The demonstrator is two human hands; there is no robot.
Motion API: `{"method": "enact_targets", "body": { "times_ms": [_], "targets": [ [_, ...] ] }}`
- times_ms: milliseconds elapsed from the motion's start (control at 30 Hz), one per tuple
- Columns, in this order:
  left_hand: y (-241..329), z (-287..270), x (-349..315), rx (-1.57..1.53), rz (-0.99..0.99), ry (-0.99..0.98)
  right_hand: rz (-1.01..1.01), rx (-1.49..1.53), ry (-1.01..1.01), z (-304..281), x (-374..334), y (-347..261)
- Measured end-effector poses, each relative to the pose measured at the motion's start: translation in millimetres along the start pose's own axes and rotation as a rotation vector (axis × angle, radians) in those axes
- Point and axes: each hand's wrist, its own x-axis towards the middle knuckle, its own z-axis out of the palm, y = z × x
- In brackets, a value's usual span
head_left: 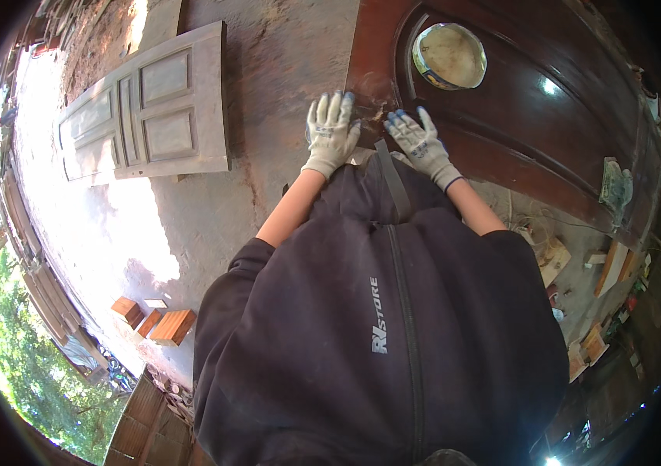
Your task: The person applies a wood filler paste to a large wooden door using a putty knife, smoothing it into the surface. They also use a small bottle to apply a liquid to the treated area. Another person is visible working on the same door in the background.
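Observation:
Both my hands wear pale knitted gloves with bluish fingertips. My left hand [332, 133] is open, palm down with fingers stretched forward, at the left end of a glossy dark brown door [501, 128]. My right hand [419, 144] is also open, fingers apart, over the near edge of that door. Neither hand holds anything; whether they touch the door I cannot tell. The door lies flat with curved raised moulding. On it stands a round tub [450, 56] with a pale inside, beyond my right hand. A crumpled clear plastic bag [615, 186] lies toward the door's right end.
An unpainted panelled door [167, 109] lies at the left over the concrete floor [268, 70]. Small wooden blocks [173, 327] sit on the floor at lower left. Wood offcuts [612, 268] and a string tangle [528, 225] lie at the right.

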Motion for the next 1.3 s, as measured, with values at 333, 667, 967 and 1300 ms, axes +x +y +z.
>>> {"method": "enact_targets", "body": {
  "times_ms": [333, 667, 967, 1300],
  "targets": [
    [-7.8, 2.7, -18.2, 0.007, -0.061, 0.004, -0.044, 0.020, -0.090, 1.0, 34.9, -11.7],
    [-24.6, 15.4, -39.9, -0.176, -0.301, -0.185, 0.133, -0.030, -0.112, -11.0, 38.1, -14.1],
    [-15.5, 17.8, -30.5, -0.613, -0.488, -0.275, -0.039, -0.118, 0.043, 18.8, 92.2, -23.9],
    [-17.9, 21.7, -33.0, -0.641, -0.519, -0.222, -0.206, -0.083, -0.046, 2.8, 35.6, -4.7]
  ]
}}
